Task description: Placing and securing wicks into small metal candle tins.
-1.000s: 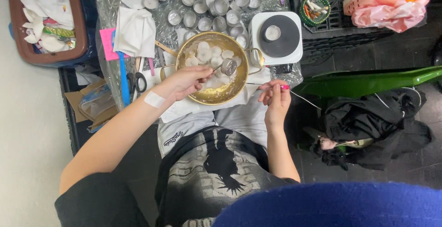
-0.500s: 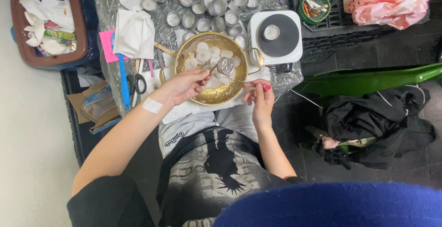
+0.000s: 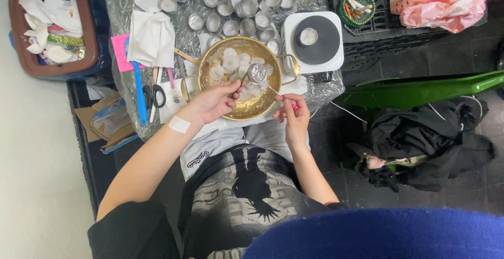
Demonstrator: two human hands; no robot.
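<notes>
A gold two-handled pot (image 3: 247, 109) sits on the low table in front of me, with several white wax discs (image 3: 229, 59) inside. My left hand (image 3: 212, 101) grips thin tongs that hold a small silver tealight cup (image 3: 256, 73) over the pot. My right hand (image 3: 294, 113) pinches a thin metal pick with a pink end, and its tip points into the cup. A white plaster is stuck on my left wrist.
Several empty tealight cups (image 3: 236, 12) lie behind the pot. A white hot plate (image 3: 315, 41) carries one cup at the right. Scissors (image 3: 153, 96), white tissues (image 3: 152, 38), a brown bin (image 3: 52, 28), a black crate, a pink bag (image 3: 441, 2) and dark clothes surround the table.
My right hand has moved left and toward the pot, bringing the pick's tip to the held cup. My left hand has shifted slightly with the cup.
</notes>
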